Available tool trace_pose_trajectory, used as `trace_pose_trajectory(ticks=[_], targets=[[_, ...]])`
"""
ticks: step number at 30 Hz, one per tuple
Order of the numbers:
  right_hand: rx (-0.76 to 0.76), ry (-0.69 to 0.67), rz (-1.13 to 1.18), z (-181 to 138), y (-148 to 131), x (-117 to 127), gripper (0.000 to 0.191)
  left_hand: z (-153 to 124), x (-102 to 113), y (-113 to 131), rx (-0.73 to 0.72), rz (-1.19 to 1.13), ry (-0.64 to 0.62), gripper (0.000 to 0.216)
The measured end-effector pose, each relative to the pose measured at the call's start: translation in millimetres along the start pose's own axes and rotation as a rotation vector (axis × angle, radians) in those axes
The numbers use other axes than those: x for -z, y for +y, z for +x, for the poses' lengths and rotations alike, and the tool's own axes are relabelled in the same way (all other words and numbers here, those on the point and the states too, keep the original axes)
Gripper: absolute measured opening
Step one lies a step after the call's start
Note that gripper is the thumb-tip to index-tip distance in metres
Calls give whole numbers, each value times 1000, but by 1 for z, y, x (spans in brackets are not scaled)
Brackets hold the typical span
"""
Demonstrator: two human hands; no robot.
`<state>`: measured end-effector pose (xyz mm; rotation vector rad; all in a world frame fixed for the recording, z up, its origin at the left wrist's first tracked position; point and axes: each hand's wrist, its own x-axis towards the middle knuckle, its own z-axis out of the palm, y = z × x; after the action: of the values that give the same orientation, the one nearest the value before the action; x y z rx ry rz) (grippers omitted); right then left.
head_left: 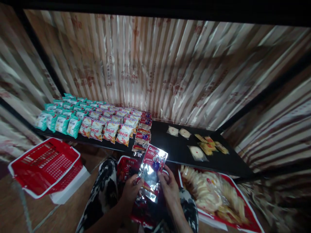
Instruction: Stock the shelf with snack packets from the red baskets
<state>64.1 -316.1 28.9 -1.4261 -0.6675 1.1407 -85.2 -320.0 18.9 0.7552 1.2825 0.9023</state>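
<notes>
A shiny red and silver snack packet (152,165) is held tilted between both hands, just in front of the shelf's edge. My left hand (132,187) pinches its left side, and my right hand (167,183) grips its right side with the thumb on the front. Beyond it, a row of similar red snack packets (142,136) lies on the black shelf (165,144). Below the held packet, between my knees, is a red basket (125,161) with dark red packets in it, partly hidden by my hands.
Teal snack bags (62,124) and white-and-red snack bags (111,131) stand in rows at left. Round pale packets (197,153) and yellow packets (207,147) lie at right. A red basket (46,165) stands at left; another basket (251,210) holds pale packets. Black posts frame the shelf.
</notes>
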Motion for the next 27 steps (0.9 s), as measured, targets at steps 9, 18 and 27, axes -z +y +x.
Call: trace_pose_trajectory(ticks=[9, 18, 27], targets=[[50, 70, -125, 40, -10, -7, 68, 13, -10, 18, 12, -52, -38, 31], [197, -2, -237, 132, -39, -56, 74, 73, -18, 67, -47, -249, 3, 41], [356, -47, -650, 204, -34, -82, 41, 137, -25, 86, -49, -376, 147, 50]])
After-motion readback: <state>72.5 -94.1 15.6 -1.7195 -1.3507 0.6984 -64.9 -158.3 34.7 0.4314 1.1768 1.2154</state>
